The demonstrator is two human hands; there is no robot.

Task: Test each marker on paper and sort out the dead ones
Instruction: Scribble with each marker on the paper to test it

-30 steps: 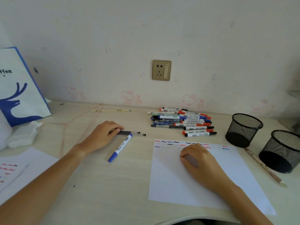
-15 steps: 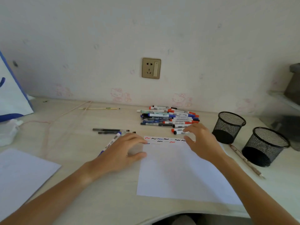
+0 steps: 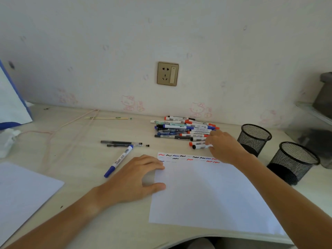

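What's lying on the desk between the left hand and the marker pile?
Head view: only the top left corner of the test sheet with its squiggles, then bare desk, between the left hand and the marker pile.

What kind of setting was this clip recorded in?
Probably a desk in a home, perhaps a child's room: a pale wooden desk against a wall with pink cartoon cat stickers, a wall socket and two mesh pen cups.
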